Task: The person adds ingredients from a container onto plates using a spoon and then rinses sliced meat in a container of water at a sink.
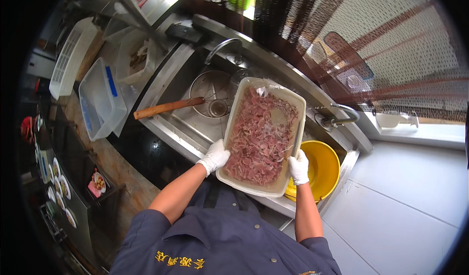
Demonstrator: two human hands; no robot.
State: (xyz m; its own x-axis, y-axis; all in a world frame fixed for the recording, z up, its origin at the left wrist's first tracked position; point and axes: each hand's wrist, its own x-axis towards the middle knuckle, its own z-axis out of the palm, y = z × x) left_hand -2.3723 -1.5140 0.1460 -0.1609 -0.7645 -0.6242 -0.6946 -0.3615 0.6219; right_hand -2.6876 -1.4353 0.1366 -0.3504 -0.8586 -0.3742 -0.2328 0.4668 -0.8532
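A rectangular off-white plastic tub of sliced raw meat in cloudy liquid is held over a steel double sink. My left hand, in a white glove, is closed on the tub's left wall. Also gloved, my right hand grips its right wall; the fingers under the tub are hidden. Beneath the tub's right side, a yellow plastic bucket stands in the right basin. A round strainer with a wooden handle rests in the left basin, the handle lying across the sink's edge.
Two curved faucets, one at the back and one at the right, reach over the sink. On the left counter are a clear plastic container, a tub with food pieces and a white slotted basket. A patterned curtain hangs behind.
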